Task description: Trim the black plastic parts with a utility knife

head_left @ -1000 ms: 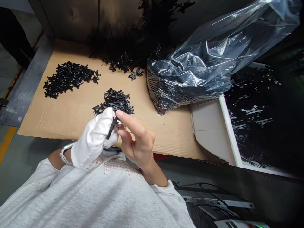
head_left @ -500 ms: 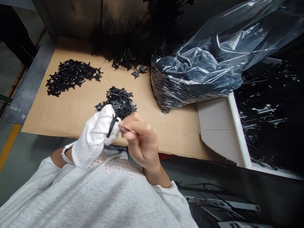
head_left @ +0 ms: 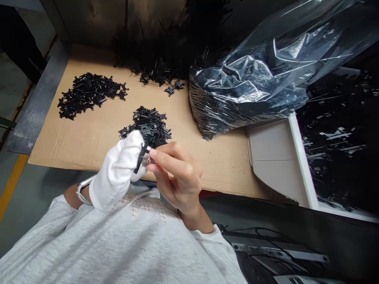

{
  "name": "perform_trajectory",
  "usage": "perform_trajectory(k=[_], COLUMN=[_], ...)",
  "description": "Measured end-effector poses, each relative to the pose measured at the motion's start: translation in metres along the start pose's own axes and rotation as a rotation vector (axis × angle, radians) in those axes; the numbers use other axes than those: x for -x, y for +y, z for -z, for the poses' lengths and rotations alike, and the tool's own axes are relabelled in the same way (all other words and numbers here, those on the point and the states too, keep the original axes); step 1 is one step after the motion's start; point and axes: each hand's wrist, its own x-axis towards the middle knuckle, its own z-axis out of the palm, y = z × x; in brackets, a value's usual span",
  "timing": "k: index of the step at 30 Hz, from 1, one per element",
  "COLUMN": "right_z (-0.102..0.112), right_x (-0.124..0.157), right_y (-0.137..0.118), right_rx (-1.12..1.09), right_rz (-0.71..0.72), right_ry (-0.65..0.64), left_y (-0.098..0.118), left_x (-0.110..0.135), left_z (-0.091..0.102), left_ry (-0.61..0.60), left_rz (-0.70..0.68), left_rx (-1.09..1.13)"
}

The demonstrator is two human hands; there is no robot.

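A sheet of corrugated cardboard [head_left: 207,169] covers the bench in the middle of the frame, with a grey metal edge [head_left: 35,98] along its left side. Grey floor [head_left: 26,189] shows at the lower left, crossed by one yellow floor stripe [head_left: 12,189]. A dark wall panel [head_left: 89,19] rises along the top, and loose black cables [head_left: 266,232] lie over a metal bracket at the lower right.

At the upper right sits one clear plastic bag [head_left: 251,75], stuffed with black parts. Below and right of it, a white-rimmed bin [head_left: 275,157] holds a dark mass of black parts [head_left: 337,136] at the right edge of the frame.

On the cardboard lie three separate piles of black plastic parts: a wide pile [head_left: 89,94] at the upper left, a compact pile [head_left: 146,126] at the centre, and a long heap [head_left: 154,67] at the back against the dark wall. A small cluster of about three parts [head_left: 173,86] lies just left of the bag.

Two hands work above the cardboard, just below the centre pile. The left hand [head_left: 117,169] wears a white glove, its fingers closed around one black plastic part [head_left: 140,161], which stands nearly upright between the hands. The bare right hand [head_left: 177,177] comes in from the right, its curled fingers [head_left: 166,161] pinching the same part's edge. A thin band [head_left: 83,189] circles the left wrist, above a grey sweatshirt [head_left: 118,244].
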Motion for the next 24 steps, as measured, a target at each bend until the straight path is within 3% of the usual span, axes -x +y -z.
perform_trajectory(k=[11, 15, 19, 24], right_z=[-0.009, -0.014, -0.013, -0.011], right_x=[0.004, 0.005, 0.005, 0.006], right_y=[-0.001, 0.000, 0.000, 0.000], right_rx=[0.103, 0.184, 0.155, 0.084], right_rz=[0.020, 0.052, 0.042, 0.047], right_ry=[0.107, 0.169, 0.160, 0.115], left_y=[0.000, -0.005, -0.009, -0.005], left_x=[-0.001, -0.002, -0.003, -0.001], left_z=[-0.002, 0.001, 0.006, 0.003], left_ry=[0.024, -0.046, -0.141, -0.126], left_rz=[-0.054, -0.070, -0.061, -0.008], left_rx=[-0.034, 0.014, 0.070, 0.085])
